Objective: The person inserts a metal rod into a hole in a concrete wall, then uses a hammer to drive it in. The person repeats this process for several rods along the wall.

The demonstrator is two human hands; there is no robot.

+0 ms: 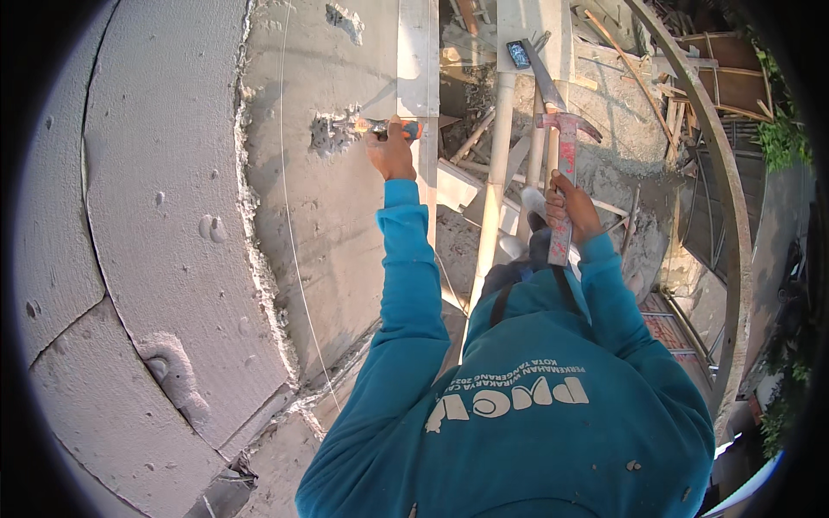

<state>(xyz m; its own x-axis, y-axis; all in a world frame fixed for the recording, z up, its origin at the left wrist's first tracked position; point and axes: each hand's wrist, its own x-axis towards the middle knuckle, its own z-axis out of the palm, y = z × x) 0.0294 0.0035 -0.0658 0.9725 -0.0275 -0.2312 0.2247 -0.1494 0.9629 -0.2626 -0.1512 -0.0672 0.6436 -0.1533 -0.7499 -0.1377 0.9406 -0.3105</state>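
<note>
My left hand [393, 155] is closed around a chisel with an orange-and-black handle [413, 129]. The chisel's front end lies at a rough chipped hollow [326, 134] in the grey concrete wall [337, 224]; its exact tip is hard to make out. In my right hand [572, 207] is a hammer [567, 155], gripped by its flat pale handle with red marks. The hammer's head, pointed at one side, is away from the chisel, over the plank and poles.
Pale wall blocks [173, 198] with a broken mortar edge stand at left. A thin string [298, 250] runs along the concrete. Bamboo poles [496, 173] and a plank [518, 22] lie ahead. A dark rectangular object [518, 54] sits on the plank. A curved bar [738, 224] rises at right.
</note>
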